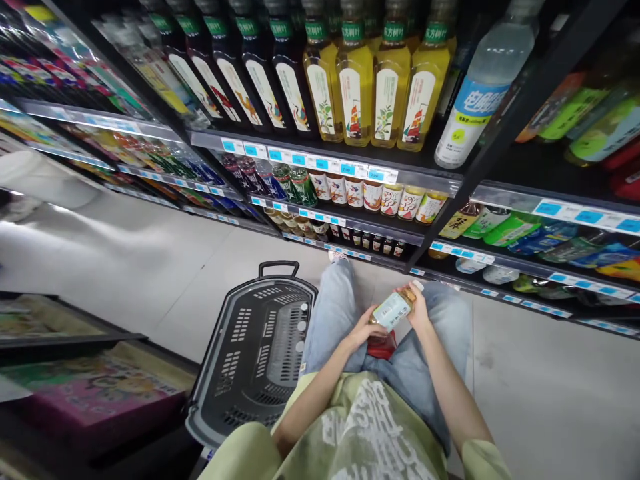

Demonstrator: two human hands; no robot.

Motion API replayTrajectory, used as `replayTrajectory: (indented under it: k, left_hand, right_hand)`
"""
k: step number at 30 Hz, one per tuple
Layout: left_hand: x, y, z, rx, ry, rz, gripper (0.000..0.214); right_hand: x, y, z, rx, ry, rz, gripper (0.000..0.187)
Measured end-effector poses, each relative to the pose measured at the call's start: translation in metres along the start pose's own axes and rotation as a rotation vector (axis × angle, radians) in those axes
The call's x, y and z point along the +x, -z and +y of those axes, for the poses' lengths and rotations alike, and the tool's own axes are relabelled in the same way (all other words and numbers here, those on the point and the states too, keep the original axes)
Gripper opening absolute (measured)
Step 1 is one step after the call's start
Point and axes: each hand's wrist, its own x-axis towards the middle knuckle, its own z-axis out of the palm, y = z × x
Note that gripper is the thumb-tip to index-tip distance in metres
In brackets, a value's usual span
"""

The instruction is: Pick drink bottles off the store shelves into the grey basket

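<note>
A small drink bottle point(393, 311) with a pale label and a white cap lies tilted between my two hands, above my lap. My left hand point(365, 329) has its fingers closed round the bottom end. Near the cap, my right hand point(418, 308) grips the other end. Beneath the bottle, a red item point(381, 345) shows between my legs; its kind is hidden. On the floor to my left stands a black and grey shopping basket point(210, 393) with its handle up, and round whitish things show along its right side.
Store shelves point(430, 170) with price tags run across the front, filled with bottles of tea point(354, 93). A large clear bottle point(480, 87) stands at the top right. A display with boxes point(95, 393) is at lower left. Grey floor tiles point(530, 387) extend to the right.
</note>
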Motion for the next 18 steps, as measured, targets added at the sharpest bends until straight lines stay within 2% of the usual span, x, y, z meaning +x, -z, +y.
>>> replayTrajectory:
  k: [2,5,10,18]
  left_hand:
    - [0.0,0.0,0.001,-0.093,0.088,-0.035,0.081]
    - [0.003,0.0,-0.001,-0.143,0.142,-0.089,0.071]
    - [0.008,-0.001,-0.008,-0.094,0.215,-0.13,0.073]
    - [0.006,-0.003,-0.007,-0.073,0.186,-0.103,0.082]
  right_hand:
    - [-0.004,-0.003,-0.004,-0.003,-0.045,-0.016,0.032]
    - [-0.009,-0.007,-0.008,0.012,-0.071,-0.042,0.033]
    - [-0.011,-0.013,-0.008,0.008,-0.053,-0.009,0.036]
    - [-0.01,-0.014,-0.008,-0.024,-0.032,0.033,0.034]
